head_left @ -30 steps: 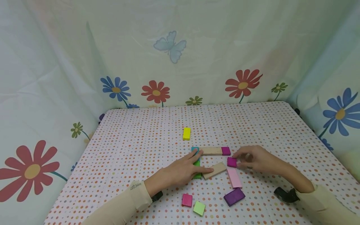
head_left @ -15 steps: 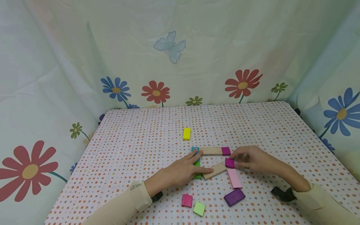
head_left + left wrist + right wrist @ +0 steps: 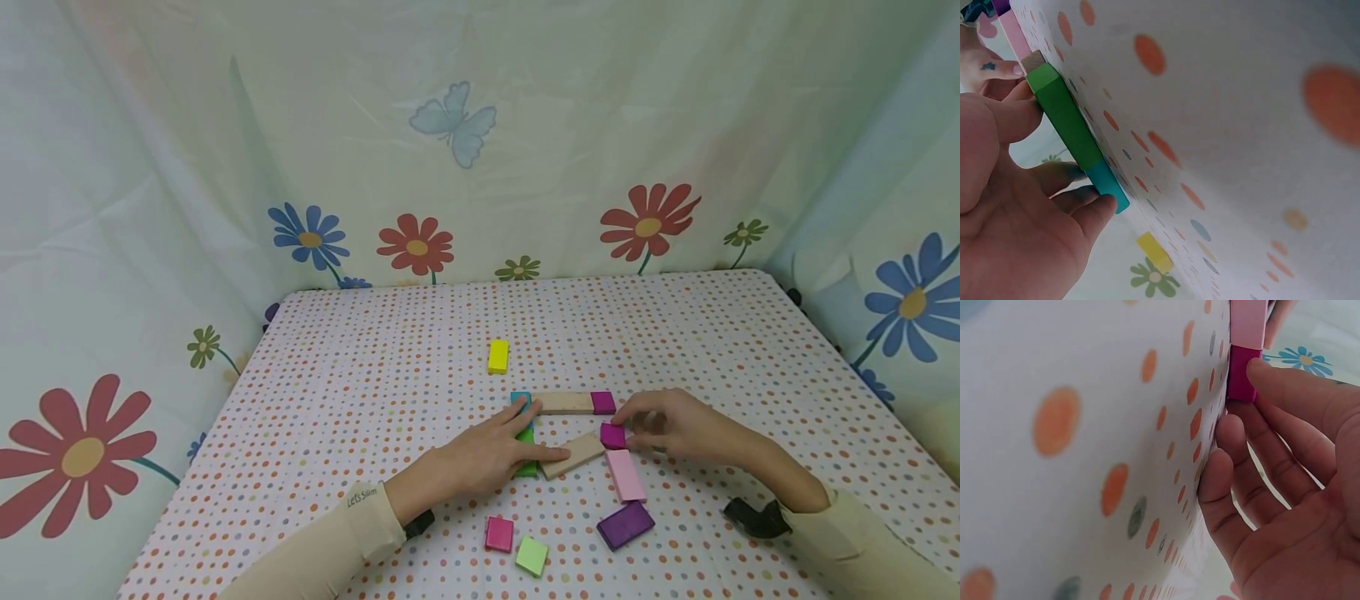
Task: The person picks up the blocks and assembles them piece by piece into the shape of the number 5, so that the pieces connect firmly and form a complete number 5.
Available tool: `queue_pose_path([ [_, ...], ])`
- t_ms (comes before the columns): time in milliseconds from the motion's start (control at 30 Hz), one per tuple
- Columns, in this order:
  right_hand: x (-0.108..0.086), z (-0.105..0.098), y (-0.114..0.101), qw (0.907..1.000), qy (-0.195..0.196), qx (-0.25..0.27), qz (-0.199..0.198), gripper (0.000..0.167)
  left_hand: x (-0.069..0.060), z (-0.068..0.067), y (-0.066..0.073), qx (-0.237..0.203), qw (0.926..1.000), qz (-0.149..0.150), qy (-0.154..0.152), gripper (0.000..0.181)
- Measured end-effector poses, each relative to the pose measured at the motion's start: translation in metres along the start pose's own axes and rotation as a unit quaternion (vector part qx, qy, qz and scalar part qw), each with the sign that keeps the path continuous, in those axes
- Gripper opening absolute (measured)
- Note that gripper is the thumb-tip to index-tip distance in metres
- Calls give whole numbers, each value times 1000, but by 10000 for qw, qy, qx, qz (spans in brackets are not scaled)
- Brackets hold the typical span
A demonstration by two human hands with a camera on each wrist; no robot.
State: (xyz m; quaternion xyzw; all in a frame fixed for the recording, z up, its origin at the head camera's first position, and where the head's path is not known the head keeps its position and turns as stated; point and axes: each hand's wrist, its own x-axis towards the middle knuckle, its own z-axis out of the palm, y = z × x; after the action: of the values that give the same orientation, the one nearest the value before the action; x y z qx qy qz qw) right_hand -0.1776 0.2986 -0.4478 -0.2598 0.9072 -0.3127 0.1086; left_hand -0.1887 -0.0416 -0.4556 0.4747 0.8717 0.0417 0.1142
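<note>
My left hand point(image 3: 483, 454) lies across a row of a blue block point(image 3: 521, 397) and a green block point(image 3: 527, 469), its fingers extended. Its thumb touches a plain wooden block point(image 3: 576, 455) that sits at a slant. With thumb and finger, my right hand point(image 3: 686, 427) pinches a small magenta block point(image 3: 612, 435), also seen in the right wrist view as a magenta block point(image 3: 1244, 372) against the pink block point(image 3: 1248, 324). Just above it in the head view, another magenta block point(image 3: 602, 402) ends a straight wooden block point(image 3: 562, 403).
Below the pink block, a purple block point(image 3: 626, 525) lies tilted. A hot-pink block point(image 3: 498, 534) and a light green block point(image 3: 532, 557) are near the front. Farther back lies a yellow block point(image 3: 498, 357) on the dotted tablecloth point(image 3: 375, 358). Floral curtains surround the table.
The right hand has shifted slightly left, bringing the lower magenta block closer to the slanted wooden block's end. My left hand has stayed in place.
</note>
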Motion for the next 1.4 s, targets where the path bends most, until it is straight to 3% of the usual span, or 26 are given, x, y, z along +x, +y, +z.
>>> queue_pose_path([
  [233,-3,-1,-1,10000,67,19,55,26,0,0,1,-33,10000,-1,-1,57],
  [467,-5,4,-6,9943,925,-538,3,28,1,2,0,-55,10000,12,-25,56],
  [567,-4,8,-11,9893,1070,-988,-120,34,1,2,0,-59,10000,8,-35,56],
  [733,-3,11,-16,9837,990,-1471,-304,40,1,1,1,-26,10000,8,-27,56],
  [1067,0,10,-15,9865,689,-1478,-126,44,0,-2,1,-45,10000,77,13,54],
  [1267,2,9,-17,9882,559,-1426,84,46,1,-1,0,-300,9995,57,43,55],
  [1400,4,10,-18,9877,531,-1464,130,46,3,-5,-9,-566,9975,-91,421,54],
])
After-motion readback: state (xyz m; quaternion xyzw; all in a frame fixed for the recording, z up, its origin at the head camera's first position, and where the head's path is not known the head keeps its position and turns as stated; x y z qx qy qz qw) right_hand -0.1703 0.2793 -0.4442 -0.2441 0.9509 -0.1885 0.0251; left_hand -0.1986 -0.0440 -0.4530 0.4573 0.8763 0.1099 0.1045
